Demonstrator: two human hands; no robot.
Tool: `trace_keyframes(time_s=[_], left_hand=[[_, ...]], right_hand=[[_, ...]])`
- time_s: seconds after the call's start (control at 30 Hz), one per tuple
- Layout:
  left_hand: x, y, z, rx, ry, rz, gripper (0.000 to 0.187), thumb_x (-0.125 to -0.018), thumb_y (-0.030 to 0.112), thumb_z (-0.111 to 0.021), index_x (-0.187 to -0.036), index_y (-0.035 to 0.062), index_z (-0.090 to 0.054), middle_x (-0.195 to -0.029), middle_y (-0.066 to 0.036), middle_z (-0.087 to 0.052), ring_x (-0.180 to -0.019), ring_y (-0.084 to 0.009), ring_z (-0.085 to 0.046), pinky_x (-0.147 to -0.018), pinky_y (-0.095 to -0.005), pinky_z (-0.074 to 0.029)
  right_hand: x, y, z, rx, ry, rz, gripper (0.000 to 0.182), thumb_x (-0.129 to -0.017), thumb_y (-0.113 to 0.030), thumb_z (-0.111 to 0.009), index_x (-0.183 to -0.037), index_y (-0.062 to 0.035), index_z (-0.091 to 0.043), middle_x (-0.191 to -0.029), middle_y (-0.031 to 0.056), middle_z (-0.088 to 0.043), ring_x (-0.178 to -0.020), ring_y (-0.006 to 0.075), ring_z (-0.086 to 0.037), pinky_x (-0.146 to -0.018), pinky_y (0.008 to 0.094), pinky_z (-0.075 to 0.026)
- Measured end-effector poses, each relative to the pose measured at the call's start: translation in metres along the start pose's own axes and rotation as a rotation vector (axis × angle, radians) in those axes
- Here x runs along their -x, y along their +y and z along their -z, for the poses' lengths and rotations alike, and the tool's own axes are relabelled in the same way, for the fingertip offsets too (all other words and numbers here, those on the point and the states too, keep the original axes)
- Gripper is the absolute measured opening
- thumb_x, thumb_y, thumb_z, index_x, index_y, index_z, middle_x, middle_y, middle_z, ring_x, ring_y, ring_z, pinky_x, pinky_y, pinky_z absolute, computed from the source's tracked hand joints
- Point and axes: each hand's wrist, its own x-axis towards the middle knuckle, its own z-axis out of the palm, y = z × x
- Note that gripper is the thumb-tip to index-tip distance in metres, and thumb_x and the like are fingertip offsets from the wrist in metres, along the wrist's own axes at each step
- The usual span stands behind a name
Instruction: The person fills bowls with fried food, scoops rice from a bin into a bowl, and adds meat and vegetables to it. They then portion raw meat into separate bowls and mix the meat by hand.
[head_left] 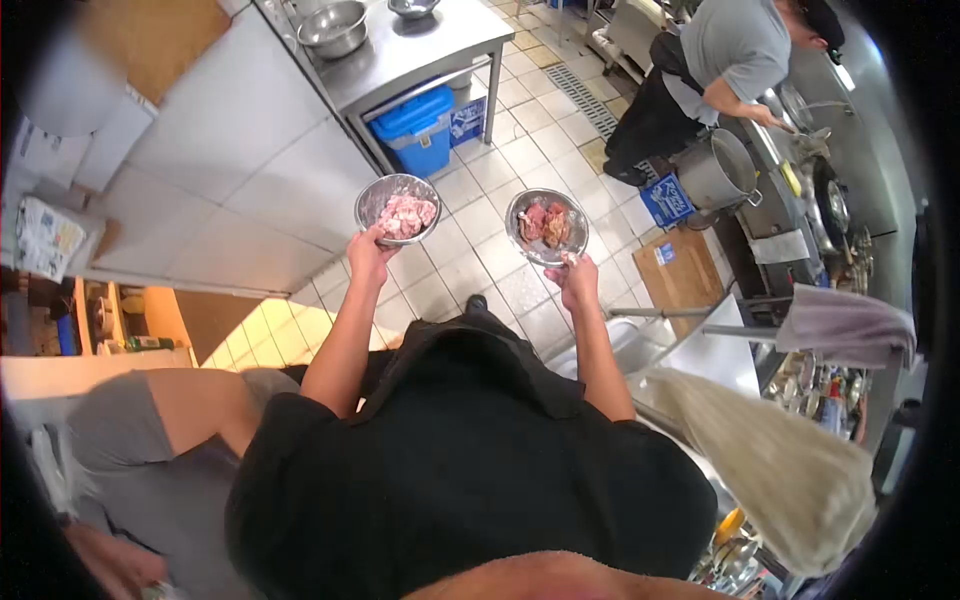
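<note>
My left hand (369, 256) grips the near rim of a metal bowl (370, 203). Pale pink raw meat pieces (407, 215) lie inside it. Out to the right, my right hand (574, 280) is closed on the edge of a second metal bowl (517, 207), which contains darker red and brownish meat (545, 222). Both bowls are held apart in front of me, above the tiled floor. Part of each hand's fingers is hidden under its bowl.
A steel table (440, 45) with metal bowls stands ahead, a blue lidded bin (418, 150) beneath it. At the right, a co-worker (735, 55) works by a large pot (715, 170). Towels (770, 460) hang close on my right; another person (190, 420) is at my left.
</note>
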Motion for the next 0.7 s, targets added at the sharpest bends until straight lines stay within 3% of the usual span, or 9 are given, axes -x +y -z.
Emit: trace_keyframes(time_s=[0.1, 0.2, 0.3, 0.53, 0.6, 0.7], left_hand=[[-0.064, 0.035, -0.012, 0.04, -0.039, 0.013, 0.022, -0.078, 0.001, -0.052, -0.1, -0.0037, -0.049, -0.093, -0.018, -0.061, -0.077, -0.0278, -0.065, -0.073, -0.047, -0.058], [-0.124, 0.052, -0.036, 0.04, -0.031, -0.023, 0.021, -0.079, 0.002, -0.053, -0.099, -0.0019, -0.048, -0.088, -0.015, -0.061, -0.074, -0.0271, -0.064, -0.08, -0.0485, -0.055], [-0.2, 0.082, -0.07, 0.068, -0.017, -0.036, 0.023, -0.078, 0.002, -0.055, -0.1, -0.0003, -0.047, -0.086, -0.013, -0.06, -0.072, -0.026, -0.063, -0.079, -0.0476, -0.055], [-0.383, 0.133, -0.114, 0.09, -0.096, 0.004, 0.025, -0.079, -0.001, -0.055, -0.102, 0.0009, -0.045, -0.091, -0.013, -0.061, -0.073, -0.0243, -0.063, -0.077, -0.0487, -0.055], [-0.418, 0.149, -0.128, 0.085, -0.099, 0.001, 0.025, -0.079, -0.002, -0.055, -0.102, 0.0007, -0.045, -0.09, -0.012, -0.061, -0.072, -0.0237, -0.062, -0.077, -0.0487, -0.055], [-0.444, 0.156, -0.134, 0.066, -0.083, 0.033, 0.025, -0.08, -0.003, -0.054, -0.103, 0.0008, -0.044, -0.09, -0.012, -0.061, -0.073, -0.0238, -0.062, -0.076, -0.0483, -0.055]], right_hand=[[-0.058, -0.022, -0.064, -0.094, 0.058, -0.024, 0.019, -0.088, -0.004, -0.051, -0.107, -0.0003, -0.05, -0.088, 0.0105, -0.057, -0.064, 0.0214, -0.06, -0.057, 0.0351, -0.057], [-0.103, -0.047, -0.11, -0.122, -0.07, 0.005, 0.02, -0.088, -0.004, -0.051, -0.107, 0.0, -0.049, -0.088, 0.0103, -0.055, -0.066, 0.0224, -0.06, -0.058, 0.0359, -0.057], [-0.163, -0.065, -0.178, -0.066, -0.037, -0.011, 0.02, -0.088, -0.003, -0.052, -0.107, 0.0003, -0.049, -0.085, 0.0093, -0.055, -0.065, 0.022, -0.06, -0.057, 0.036, -0.057], [-0.279, -0.099, -0.324, 0.029, -0.014, 0.0, 0.018, -0.088, -0.004, -0.051, -0.105, 0.0031, -0.05, -0.088, 0.0153, -0.062, -0.064, 0.0233, -0.063, -0.055, 0.0349, -0.057], [-0.315, -0.108, -0.363, 0.075, -0.032, -0.01, 0.011, -0.091, -0.009, -0.051, -0.1, -0.0022, -0.05, -0.083, 0.0115, -0.061, -0.065, 0.0225, -0.061, -0.06, 0.0367, -0.057], [-0.35, -0.112, -0.396, 0.029, -0.052, -0.008, 0.011, -0.091, -0.009, -0.051, -0.099, -0.0025, -0.051, -0.082, 0.0108, -0.061, -0.065, 0.0226, -0.062, -0.06, 0.0372, -0.057]])
